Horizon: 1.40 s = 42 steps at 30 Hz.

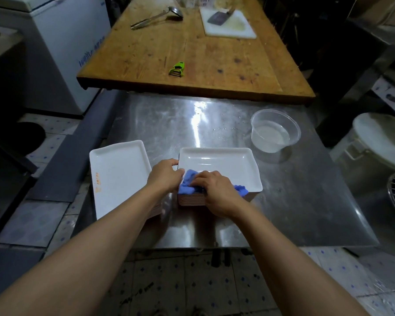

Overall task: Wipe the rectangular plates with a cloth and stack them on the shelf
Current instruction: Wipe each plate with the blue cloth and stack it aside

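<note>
A stack of white rectangular plates [224, 164] stands on the steel table [294, 201], its pinkish edges showing at the front. My left hand [165, 175] grips the top plate's left rim. A blue cloth [188, 182] lies on that plate's near left corner, and my right hand [214, 190] presses down on it with fingers curled over it. More of the cloth [242, 189] pokes out on the far side of my right hand. A second, lower stack of white rectangular plates [118, 176] sits to the left, with an orange mark on its top plate.
A clear plastic tub [275, 131] holding water stands at the back right of the steel table. Behind it, a higher wooden table [214, 65] carries a green peeler [177, 69], a ladle [156, 17] and a white cutting board [228, 25] with a cleaver. A freezer stands at the left.
</note>
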Each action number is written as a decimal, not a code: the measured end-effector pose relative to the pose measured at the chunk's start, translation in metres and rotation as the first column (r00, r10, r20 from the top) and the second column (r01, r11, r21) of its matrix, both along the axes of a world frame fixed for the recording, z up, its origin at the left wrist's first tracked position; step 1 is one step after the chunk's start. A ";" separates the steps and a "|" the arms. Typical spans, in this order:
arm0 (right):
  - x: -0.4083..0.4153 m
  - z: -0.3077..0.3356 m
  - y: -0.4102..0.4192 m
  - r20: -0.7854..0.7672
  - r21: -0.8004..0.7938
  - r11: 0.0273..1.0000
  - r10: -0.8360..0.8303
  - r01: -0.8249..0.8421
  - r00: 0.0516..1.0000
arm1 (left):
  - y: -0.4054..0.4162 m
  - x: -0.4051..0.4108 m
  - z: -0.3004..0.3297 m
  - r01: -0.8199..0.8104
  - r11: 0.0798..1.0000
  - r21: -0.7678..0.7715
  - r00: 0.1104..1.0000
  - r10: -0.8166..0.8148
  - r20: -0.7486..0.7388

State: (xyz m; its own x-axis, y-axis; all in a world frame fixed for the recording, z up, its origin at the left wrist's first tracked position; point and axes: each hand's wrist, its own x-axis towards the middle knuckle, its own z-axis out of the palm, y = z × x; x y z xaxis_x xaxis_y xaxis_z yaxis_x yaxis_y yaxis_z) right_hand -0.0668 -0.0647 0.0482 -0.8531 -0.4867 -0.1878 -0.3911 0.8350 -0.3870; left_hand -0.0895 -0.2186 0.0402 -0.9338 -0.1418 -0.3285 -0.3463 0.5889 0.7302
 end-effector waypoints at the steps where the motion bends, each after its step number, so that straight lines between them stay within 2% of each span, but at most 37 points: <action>1: 0.002 0.000 0.005 -0.017 0.000 1.000 -0.019 0.019 1.000 | 0.002 0.000 0.000 -0.001 0.999 -0.034 1.000 0.001 -0.009; 5: 0.007 -0.002 0.032 -0.055 -0.003 0.994 -0.112 0.112 0.992 | 0.006 0.003 0.000 0.018 0.991 -0.135 0.999 -0.021 -0.027; 10: 0.007 0.003 0.068 -0.176 0.163 0.937 -0.280 0.309 0.944 | 0.008 0.003 -0.006 -0.010 0.985 -0.172 0.998 0.000 -0.061; 14: -0.006 -0.001 0.080 -0.260 0.231 0.897 -0.315 0.376 0.913 | 0.008 0.002 -0.007 0.002 0.981 -0.195 0.997 -0.017 -0.078; 18: -0.034 -0.014 0.075 -0.271 0.191 0.891 -0.356 0.412 0.894 | 0.010 0.002 -0.008 0.022 0.973 -0.230 0.995 -0.044 -0.093; 21: -0.053 -0.019 0.065 -0.245 0.042 0.864 -0.477 0.501 0.844 | 0.011 0.000 -0.008 0.031 0.972 -0.233 0.992 -0.058 -0.113; 24: -0.058 -0.023 0.049 -0.162 0.003 0.888 -0.453 0.459 0.877 | 0.010 -0.001 -0.008 0.037 0.970 -0.242 0.990 -0.069 -0.125; 28: -0.055 -0.027 0.025 -0.108 -0.071 0.953 -0.301 0.294 0.948 | 0.010 0.000 -0.009 0.034 0.971 -0.236 0.990 -0.066 -0.127; 32: -0.045 -0.025 0.012 -0.102 -0.044 0.985 -0.171 0.168 0.980 | 0.011 0.000 -0.009 0.024 0.975 -0.219 0.990 -0.054 -0.134; 35: -0.032 -0.014 0.018 -0.013 -0.006 0.996 -0.087 0.087 0.996 | 0.010 0.001 -0.009 0.007 0.969 -0.246 0.991 -0.040 -0.129; 38: -0.020 -0.003 0.033 0.063 0.025 0.994 -0.104 0.102 0.993 | 0.011 0.002 -0.007 0.003 0.964 -0.265 0.992 -0.037 -0.121; 42: -0.009 0.004 0.064 0.007 0.110 0.969 -0.225 0.223 0.974 | 0.013 0.003 -0.006 -0.006 0.954 -0.299 0.992 -0.032 -0.120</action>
